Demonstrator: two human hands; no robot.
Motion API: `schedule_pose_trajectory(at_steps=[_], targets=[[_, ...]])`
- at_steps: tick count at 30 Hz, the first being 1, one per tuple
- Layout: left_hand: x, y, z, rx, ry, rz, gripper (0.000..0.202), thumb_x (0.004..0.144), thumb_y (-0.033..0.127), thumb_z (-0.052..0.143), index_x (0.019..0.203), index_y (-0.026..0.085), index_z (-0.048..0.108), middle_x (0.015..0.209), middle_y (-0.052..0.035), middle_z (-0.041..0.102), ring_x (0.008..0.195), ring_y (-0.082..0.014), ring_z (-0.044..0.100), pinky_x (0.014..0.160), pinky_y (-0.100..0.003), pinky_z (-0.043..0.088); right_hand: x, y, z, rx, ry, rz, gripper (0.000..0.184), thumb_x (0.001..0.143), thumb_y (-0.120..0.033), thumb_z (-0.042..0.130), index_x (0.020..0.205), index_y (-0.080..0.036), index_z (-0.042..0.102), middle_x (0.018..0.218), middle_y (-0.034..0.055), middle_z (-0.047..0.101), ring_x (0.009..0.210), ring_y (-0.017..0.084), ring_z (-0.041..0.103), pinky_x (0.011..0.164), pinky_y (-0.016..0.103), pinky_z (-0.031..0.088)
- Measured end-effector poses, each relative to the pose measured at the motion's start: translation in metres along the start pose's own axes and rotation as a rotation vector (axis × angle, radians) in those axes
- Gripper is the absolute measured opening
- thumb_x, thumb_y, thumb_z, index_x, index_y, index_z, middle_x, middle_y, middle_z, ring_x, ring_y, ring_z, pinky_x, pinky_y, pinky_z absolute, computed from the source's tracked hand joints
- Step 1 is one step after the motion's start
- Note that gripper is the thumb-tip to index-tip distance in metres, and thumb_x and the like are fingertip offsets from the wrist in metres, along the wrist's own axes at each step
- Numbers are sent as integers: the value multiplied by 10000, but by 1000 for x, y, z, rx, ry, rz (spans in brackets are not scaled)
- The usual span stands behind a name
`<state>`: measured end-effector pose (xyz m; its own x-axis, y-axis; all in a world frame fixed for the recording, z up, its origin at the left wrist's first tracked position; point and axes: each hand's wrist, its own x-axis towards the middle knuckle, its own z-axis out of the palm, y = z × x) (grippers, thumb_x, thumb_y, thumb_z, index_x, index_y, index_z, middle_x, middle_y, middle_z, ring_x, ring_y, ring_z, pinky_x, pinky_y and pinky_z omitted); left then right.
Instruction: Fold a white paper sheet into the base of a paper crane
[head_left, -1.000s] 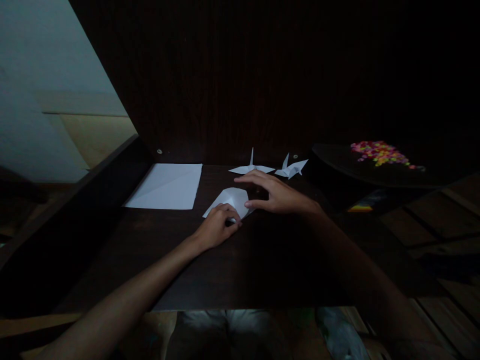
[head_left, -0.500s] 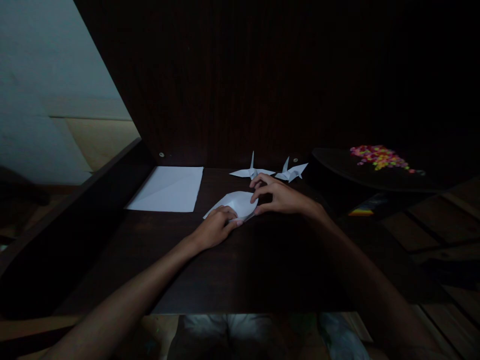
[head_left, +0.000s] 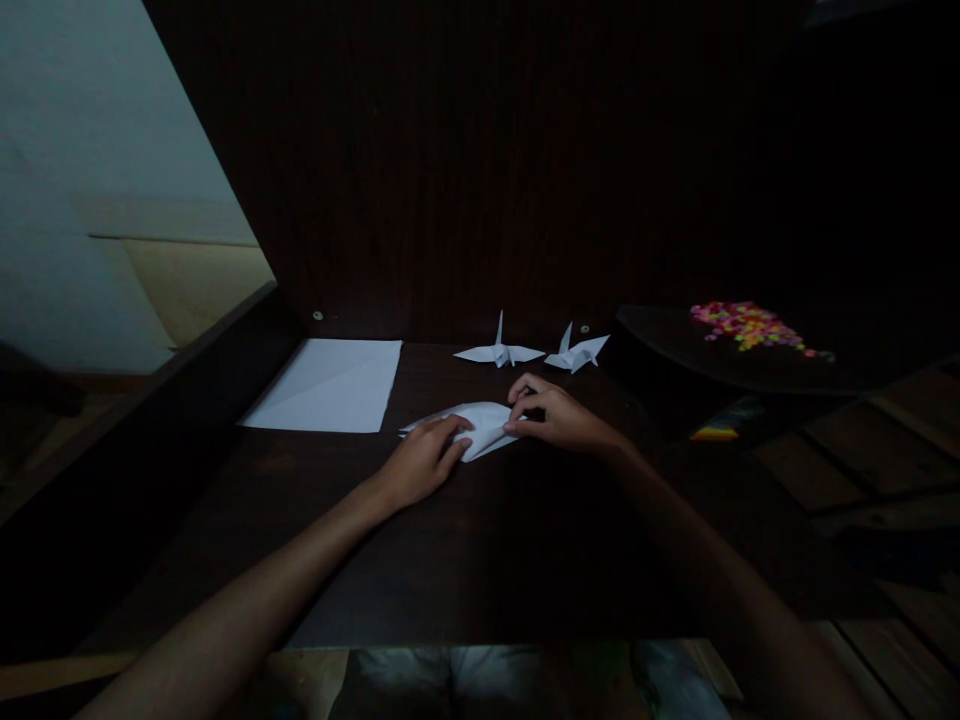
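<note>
A partly folded white paper lies on the dark wooden table in front of me. My left hand rests on its near left part, fingers pressing down on the paper. At the paper's right end, my right hand pinches the edge with curled fingers. Behind them stand two finished white paper cranes, one in the middle and one to its right.
A flat white sheet with crease lines lies at the back left of the table. A dark upright panel closes the back. To the right sits a dark rounded object with a bright multicoloured patch.
The raised paper flap has come down flatter. My right hand moved from spread above the paper to pinching its right end. My left hand stayed pressing the paper.
</note>
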<state>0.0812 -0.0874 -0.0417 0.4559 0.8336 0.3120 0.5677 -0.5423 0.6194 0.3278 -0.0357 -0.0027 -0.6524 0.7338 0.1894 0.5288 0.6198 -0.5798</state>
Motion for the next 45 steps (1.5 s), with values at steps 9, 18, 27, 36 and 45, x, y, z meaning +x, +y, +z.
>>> schedule_pose_trajectory(at_steps=[9, 18, 27, 36, 45], targets=[[-4, -8, 9, 92, 71, 113, 208, 950, 187, 450, 1087, 180, 607, 1056, -86, 650, 997, -210, 623, 926, -354, 502, -2, 8, 12, 43, 43, 28, 164, 817, -321, 680, 741, -176, 687, 967, 51, 552, 879, 173, 574, 811, 337, 467], [-6, -7, 9, 347, 68, 214, 196, 900, 110, 494, 989, 153, 664, 1022, -115, 650, 958, -246, 548, 872, -398, 510, 2, 2, 26, -9, 142, 28, 184, 761, -194, 678, 929, -197, 604, 914, 26, 570, 842, 173, 552, 773, 319, 462], [-5, -7, 7, 444, -5, 229, 207, 899, 107, 500, 1059, 141, 626, 1036, -117, 660, 1007, -253, 584, 920, -436, 501, 21, -9, 41, -242, 268, 127, 164, 798, -219, 637, 951, -173, 599, 818, 15, 581, 795, 180, 526, 760, 310, 400], [-5, -12, 14, 457, 6, 225, 302, 912, 94, 445, 1195, 104, 548, 1157, -153, 643, 1138, -261, 562, 966, -408, 522, 41, -27, 50, -586, 21, 218, 170, 894, -312, 565, 941, -181, 664, 991, 84, 665, 992, 243, 543, 838, 356, 356], [-5, -10, 15, 514, -22, 229, 337, 905, 90, 431, 1226, 106, 534, 1228, -158, 627, 1170, -262, 567, 972, -402, 520, 52, -42, 57, -699, -69, 215, 202, 908, -207, 492, 1004, -168, 666, 1037, 116, 665, 1034, 256, 542, 851, 367, 354]])
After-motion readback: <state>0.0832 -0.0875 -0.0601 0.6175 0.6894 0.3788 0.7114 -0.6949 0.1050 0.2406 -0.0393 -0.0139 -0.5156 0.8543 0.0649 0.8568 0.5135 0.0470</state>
